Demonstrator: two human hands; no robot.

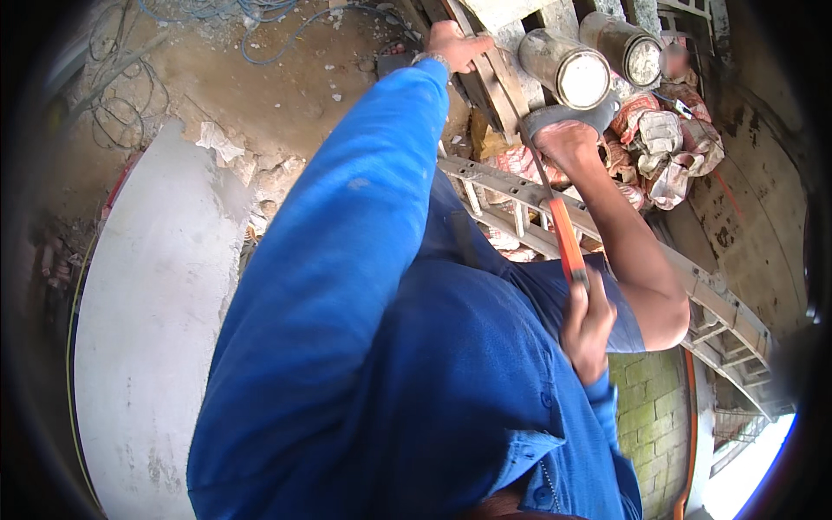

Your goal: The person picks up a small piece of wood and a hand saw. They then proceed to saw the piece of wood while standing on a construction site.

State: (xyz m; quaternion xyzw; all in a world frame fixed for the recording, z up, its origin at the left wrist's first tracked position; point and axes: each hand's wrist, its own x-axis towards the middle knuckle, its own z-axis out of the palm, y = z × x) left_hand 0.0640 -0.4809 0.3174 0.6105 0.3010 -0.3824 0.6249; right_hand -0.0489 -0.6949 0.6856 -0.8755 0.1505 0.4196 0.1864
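My left hand (452,47) is closed over the edge of a long wooden board (496,85) at the top of the view, its thumb stretched to the right. In my right hand (589,321) is a handsaw (567,238) with an orange handle, fingers wrapped around its near end. The saw's thin dark blade, seen nearly edge-on, points up and left to the board's right edge; whether its teeth touch the wood I cannot tell. My bare leg reaches forward, and my foot in a grey sandal (548,114) is beside the board, close to the blade.
Two dirty buckets (583,80) lie on their sides beyond the foot. A metal ladder (711,299) runs diagonally beneath me, with crumpled sacks (663,143) at the right. A pale plastered wall (147,347) stands left; blue cables (260,17) lie on dirt. Green blockwork (650,407) shows lower right.
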